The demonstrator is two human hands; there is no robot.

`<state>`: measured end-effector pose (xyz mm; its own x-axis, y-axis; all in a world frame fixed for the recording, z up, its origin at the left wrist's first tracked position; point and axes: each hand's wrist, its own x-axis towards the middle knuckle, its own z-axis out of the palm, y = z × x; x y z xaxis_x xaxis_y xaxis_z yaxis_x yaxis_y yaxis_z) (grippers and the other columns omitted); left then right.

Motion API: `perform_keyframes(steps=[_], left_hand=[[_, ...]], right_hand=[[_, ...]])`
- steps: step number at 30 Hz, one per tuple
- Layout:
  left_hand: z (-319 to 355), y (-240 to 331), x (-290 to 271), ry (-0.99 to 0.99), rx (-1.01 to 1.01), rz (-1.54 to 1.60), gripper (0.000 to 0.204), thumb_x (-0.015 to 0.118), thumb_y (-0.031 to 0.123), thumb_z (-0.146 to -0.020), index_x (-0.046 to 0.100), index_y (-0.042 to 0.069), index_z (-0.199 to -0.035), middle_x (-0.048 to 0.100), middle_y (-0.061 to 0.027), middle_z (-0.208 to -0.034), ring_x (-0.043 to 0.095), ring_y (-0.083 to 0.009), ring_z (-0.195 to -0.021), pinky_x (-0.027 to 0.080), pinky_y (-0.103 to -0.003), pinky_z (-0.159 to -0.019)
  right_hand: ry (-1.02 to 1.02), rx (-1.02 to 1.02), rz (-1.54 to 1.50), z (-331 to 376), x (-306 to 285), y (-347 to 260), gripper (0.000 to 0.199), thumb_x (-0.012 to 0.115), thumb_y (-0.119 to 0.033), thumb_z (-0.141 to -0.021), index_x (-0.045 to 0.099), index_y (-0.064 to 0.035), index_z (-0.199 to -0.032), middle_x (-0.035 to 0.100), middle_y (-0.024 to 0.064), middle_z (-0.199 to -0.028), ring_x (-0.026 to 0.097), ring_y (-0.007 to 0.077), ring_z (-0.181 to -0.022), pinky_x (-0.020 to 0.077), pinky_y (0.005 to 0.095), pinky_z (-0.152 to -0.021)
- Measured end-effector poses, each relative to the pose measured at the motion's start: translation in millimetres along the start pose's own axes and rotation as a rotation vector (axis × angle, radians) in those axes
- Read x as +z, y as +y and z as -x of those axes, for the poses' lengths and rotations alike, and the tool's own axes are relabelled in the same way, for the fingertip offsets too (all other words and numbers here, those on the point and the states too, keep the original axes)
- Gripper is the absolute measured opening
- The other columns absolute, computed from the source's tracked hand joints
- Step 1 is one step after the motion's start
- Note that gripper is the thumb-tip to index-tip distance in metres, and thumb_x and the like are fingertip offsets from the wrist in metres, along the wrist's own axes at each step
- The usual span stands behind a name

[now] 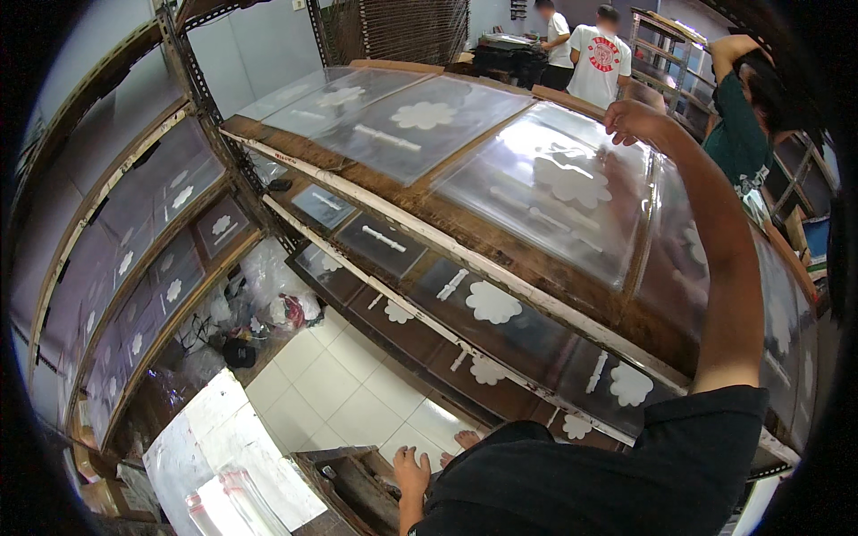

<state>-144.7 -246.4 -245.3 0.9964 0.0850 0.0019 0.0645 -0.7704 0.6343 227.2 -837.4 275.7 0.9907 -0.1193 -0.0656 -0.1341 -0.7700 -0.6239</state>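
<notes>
Head view, looking down across a tiered wooden drying rack [500, 259] with pale slats along each shelf edge. The top shelf carries clear plastic sheets laid side by side, each printed with a white flower shape and a white bar. The nearest one, a large clear sheet [545, 201], lies flat just under the raised arm.

Right hand [631, 121]: reached out over the far edge of the large clear sheet, fingers loosely spread and curled downward, touching or just above the sheet's upper corner; contact cannot be told for certain. Nothing is clamped in it.

Left hand [411, 469]: low in the picture, fingers apart, resting flat on the rim of a dark wooden box [353, 482] beside the person's black shirt. It grips nothing.

Lower shelves hold more printed sheets [492, 304] on dark boards, flower and bar shapes in rows. A second rack [152, 268] stands to the left with the same prints. The floor [357, 384] is pale square tile; crumpled plastic bags [268, 299] lie in the corner between the racks. A white paint-marked board [223, 438] sits lower left.

Background: two people in white shirts [585, 54] stand with their backs turned at a dark table; another person in dark green [742, 134] stands close on the right, arm raised.
</notes>
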Motion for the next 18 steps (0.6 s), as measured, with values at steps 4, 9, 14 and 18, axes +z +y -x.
perform_keyframes(steps=[4, 9, 14, 18], left_hand=[[29, -30, 33, -0.179, -0.141, 0.014, 0.038, 0.066, 0.025, -0.087, 0.068, -0.003, -0.112, 0.058, -0.0270, -0.124, 0.055, -0.0424, -0.115, 0.045, -0.049, -0.099], [52, -52, 54, -0.297, -0.335, 0.009, 0.038, 0.066, 0.025, -0.086, 0.069, -0.003, -0.111, 0.060, -0.0265, -0.122, 0.056, -0.0408, -0.116, 0.045, -0.047, -0.100], [56, -78, 71, -0.356, -0.375, 0.018, 0.041, 0.065, 0.029, -0.085, 0.069, -0.003, -0.110, 0.063, -0.0269, -0.116, 0.056, -0.0402, -0.118, 0.046, -0.047, -0.100], [60, -84, 74, -0.323, -0.438, 0.076, 0.043, 0.064, 0.030, -0.085, 0.069, -0.004, -0.110, 0.064, -0.0273, -0.115, 0.057, -0.0404, -0.116, 0.046, -0.046, -0.100]], right_hand=[[0.040, 0.012, -0.058, -12, -5, 8, 0.016, 0.051, -0.007, -0.088, 0.061, -0.0059, -0.099, 0.062, 0.0058, -0.092, 0.066, 0.0178, -0.076, 0.0525, 0.0310, -0.063], [0.063, -0.006, -0.085, -24, -8, 19, 0.015, 0.051, -0.004, -0.086, 0.062, -0.0066, -0.097, 0.061, 0.0038, -0.086, 0.063, 0.0163, -0.074, 0.0505, 0.0301, -0.061], [0.086, -0.024, -0.079, -34, -10, 26, 0.014, 0.053, -0.004, -0.086, 0.062, -0.0066, -0.096, 0.061, 0.0031, -0.084, 0.064, 0.0156, -0.074, 0.0493, 0.0293, -0.061], [0.069, -0.061, -0.073, -30, -1, 15, 0.009, 0.055, -0.007, -0.087, 0.062, -0.0057, -0.093, 0.062, 0.0036, -0.083, 0.064, 0.0148, -0.072, 0.0485, 0.0278, -0.059]])
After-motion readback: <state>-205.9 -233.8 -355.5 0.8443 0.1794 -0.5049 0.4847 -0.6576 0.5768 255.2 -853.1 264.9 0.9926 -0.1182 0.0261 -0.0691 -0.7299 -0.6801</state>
